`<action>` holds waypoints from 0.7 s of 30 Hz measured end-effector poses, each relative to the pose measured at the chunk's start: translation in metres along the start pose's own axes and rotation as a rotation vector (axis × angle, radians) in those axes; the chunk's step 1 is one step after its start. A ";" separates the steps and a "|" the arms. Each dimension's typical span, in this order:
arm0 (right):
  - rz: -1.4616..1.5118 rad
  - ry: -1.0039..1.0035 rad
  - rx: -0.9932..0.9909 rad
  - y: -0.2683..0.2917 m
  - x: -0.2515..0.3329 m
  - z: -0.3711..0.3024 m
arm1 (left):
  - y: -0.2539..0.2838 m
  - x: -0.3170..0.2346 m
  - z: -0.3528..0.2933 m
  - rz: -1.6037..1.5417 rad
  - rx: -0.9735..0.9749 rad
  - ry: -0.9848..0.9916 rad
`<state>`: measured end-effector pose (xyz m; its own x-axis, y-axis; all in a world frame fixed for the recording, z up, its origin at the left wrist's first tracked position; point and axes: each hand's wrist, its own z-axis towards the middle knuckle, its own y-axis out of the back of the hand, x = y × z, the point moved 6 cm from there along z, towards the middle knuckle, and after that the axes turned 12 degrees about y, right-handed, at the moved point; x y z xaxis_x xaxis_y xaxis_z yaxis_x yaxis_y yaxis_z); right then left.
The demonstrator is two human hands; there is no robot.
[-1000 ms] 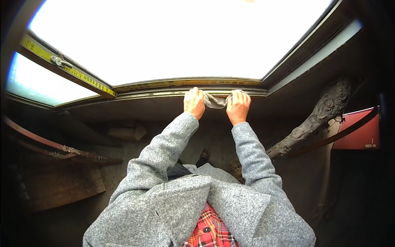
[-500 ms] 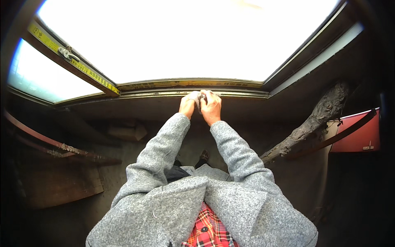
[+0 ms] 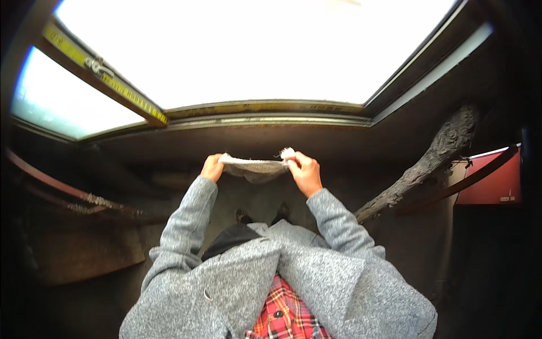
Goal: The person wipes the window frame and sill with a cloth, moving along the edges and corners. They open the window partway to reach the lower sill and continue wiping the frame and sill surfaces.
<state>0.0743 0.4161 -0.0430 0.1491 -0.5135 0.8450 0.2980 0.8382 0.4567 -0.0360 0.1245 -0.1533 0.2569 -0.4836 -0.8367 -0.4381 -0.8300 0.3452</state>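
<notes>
A greyish-white cloth (image 3: 254, 168) with a frayed edge is stretched between my two hands. My left hand (image 3: 212, 168) pinches one end of it, and my right hand (image 3: 306, 172) grips the other, where a frayed white tuft sticks up above the fingers. The cloth sags a little in the middle. Both hands are held on the near side of the window track (image 3: 265, 121), apart from it. Beyond the track stands the bright window pane (image 3: 259, 56) in its frame with yellow strips.
A metal latch (image 3: 99, 68) sits on the left window frame. To the right, a rough tree branch (image 3: 429, 161) slants up beside a red panel (image 3: 488, 178). A curved reddish metal bar (image 3: 62, 178) and a brown board (image 3: 90, 254) lie to the left.
My hands have come back from the window track toward me and moved apart. The cloth, bunched between them before, is now spread out.
</notes>
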 end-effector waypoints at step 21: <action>-0.280 -0.121 -0.787 0.190 -0.077 -0.053 | -0.213 -0.206 0.001 -0.273 0.397 -0.209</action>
<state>0.1695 0.6050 -0.0361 -0.1167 -0.6222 0.7741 0.8859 0.2872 0.3644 0.0033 0.4013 -0.0547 0.2479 -0.1650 -0.9546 -0.6822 -0.7293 -0.0511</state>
